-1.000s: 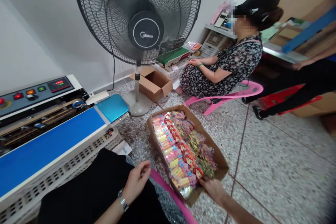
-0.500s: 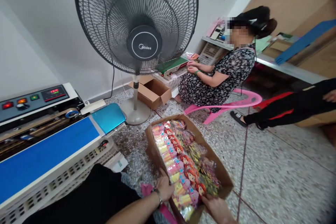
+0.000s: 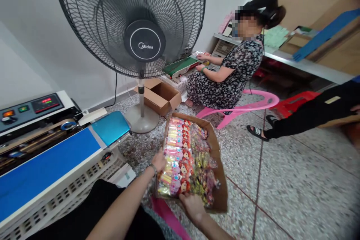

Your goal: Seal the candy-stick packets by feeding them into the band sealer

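Note:
A shallow cardboard box (image 3: 222, 183) stands in front of me, its right wall visible. Along its left side runs a row of clear packets (image 3: 178, 163) printed with red-haired cartoon figures. Yellow and pink wrapped pieces (image 3: 202, 165) fill the right side. My left hand (image 3: 159, 161), with a band at the wrist, is closed on the box's left wall. At the near edge, my right hand (image 3: 194, 207) grips the wall; its fingertips are partly hidden. Below the box shows a pink plastic piece (image 3: 168, 217).
A sealing machine with a blue belt (image 3: 53, 172) stands at left. Ahead are a standing fan (image 3: 144, 41) and an opened carton (image 3: 160, 97). A seated person (image 3: 225, 63) works at a green belt (image 3: 180, 65). Another person's leg (image 3: 303, 108) reaches in from the right.
The box has turned and shifted left and away from me, with both hands moving along on it. The seated person's hands have moved apart. My view has shifted slightly.

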{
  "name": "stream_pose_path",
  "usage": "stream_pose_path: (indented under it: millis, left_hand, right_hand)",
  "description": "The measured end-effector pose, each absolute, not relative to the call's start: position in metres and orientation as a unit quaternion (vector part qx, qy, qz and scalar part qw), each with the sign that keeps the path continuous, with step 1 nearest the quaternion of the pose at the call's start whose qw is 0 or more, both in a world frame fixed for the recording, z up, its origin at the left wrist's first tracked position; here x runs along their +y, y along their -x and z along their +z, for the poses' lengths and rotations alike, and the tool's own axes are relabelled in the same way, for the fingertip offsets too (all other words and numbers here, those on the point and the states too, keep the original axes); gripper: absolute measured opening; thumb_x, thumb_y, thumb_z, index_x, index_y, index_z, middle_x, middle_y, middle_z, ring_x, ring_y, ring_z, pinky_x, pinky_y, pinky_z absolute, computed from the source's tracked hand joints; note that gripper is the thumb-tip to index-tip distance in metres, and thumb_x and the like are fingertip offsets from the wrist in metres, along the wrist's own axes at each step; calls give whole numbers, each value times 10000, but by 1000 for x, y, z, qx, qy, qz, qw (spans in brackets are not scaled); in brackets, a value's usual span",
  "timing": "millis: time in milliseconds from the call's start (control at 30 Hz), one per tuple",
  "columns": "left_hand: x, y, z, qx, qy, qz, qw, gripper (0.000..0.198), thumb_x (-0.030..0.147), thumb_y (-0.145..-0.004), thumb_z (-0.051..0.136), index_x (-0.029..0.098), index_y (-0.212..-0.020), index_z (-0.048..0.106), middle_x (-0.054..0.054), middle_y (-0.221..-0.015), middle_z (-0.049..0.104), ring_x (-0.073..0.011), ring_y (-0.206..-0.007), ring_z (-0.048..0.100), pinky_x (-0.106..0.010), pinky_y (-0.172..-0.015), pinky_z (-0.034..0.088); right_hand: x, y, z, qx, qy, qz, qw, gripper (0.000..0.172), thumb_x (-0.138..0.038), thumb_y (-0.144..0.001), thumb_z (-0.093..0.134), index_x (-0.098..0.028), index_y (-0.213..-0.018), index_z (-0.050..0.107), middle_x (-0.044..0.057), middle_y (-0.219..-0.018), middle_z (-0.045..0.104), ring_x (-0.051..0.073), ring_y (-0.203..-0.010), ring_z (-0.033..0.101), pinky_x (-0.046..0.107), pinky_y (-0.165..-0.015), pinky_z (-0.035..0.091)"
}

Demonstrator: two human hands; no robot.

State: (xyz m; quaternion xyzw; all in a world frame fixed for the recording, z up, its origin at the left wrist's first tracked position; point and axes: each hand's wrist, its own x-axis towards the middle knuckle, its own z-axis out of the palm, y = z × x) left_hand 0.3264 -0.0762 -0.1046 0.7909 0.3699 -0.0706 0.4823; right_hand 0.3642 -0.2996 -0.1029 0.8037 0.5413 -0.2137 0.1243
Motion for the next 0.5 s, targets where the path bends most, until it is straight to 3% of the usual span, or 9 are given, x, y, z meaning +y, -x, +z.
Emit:
stream_pose_path:
  millis: [133, 233, 300, 367, 433, 500]
  left_hand:
    - [-48, -306, -98, 406, -785, 16, 467, 522, 253, -680, 544, 179, -1184, 432, -101, -1137, 592, -236, -1085, 513, -326, -914, 371]
    - [-62, -272, -96, 484, -752, 107, 435, 588, 292, -751, 450, 109, -1286, 287, -167, -1344, 385, -252, -1282, 272, -390, -1036, 227]
    - [-89, -248, -98, 544, -710, 147, 422, 631, 322, -774, 415, 87, -1316, 193, -200, -1349, 352, -279, -1300, 218, -452, -1045, 190]
    - [-123, -231, -100, 611, -592, 210, 481, 649, 352, -713, 526, 121, -1270, 288, -179, -1238, 479, -284, -1220, 371, -423, -998, 292]
    - [-157, -225, -101, 623, -398, 226, 634, 547, 330, -648, 603, 156, -1138, 434, -133, -1042, 604, -268, -1014, 556, -381, -858, 428]
    - [-182, -227, -101, 576, -256, 196, 751, 410, 325, -603, 646, 164, -959, 522, -97, -875, 643, -250, -849, 616, -350, -735, 473]
  right_hand:
    - [-243, -327, -97, 527, -805, -256, 98, 300, -391, -836, 391, -206, -904, 617, 88, -818, 691, 244, -721, 657, 318, -596, 481]
    - [-218, -312, -92, 519, -806, -274, 80, 288, -354, -829, 393, -184, -912, 609, 109, -816, 689, 264, -734, 656, 356, -607, 486]
    - [-212, -307, -90, 517, -805, -282, 76, 267, -322, -814, 409, -176, -929, 600, 118, -814, 686, 268, -737, 655, 360, -606, 485]
    - [-214, -307, -86, 520, -804, -281, 68, 269, -316, -807, 414, -178, -957, 588, 117, -821, 684, 265, -740, 653, 350, -608, 482]
    - [-222, -311, -78, 536, -795, -277, 63, 301, -356, -805, 417, -185, -998, 574, 113, -840, 682, 256, -745, 650, 335, -615, 477]
    - [-233, -321, -65, 569, -769, -285, 67, 358, -442, -784, 443, -195, -1004, 580, 104, -856, 682, 248, -748, 644, 314, -620, 467]
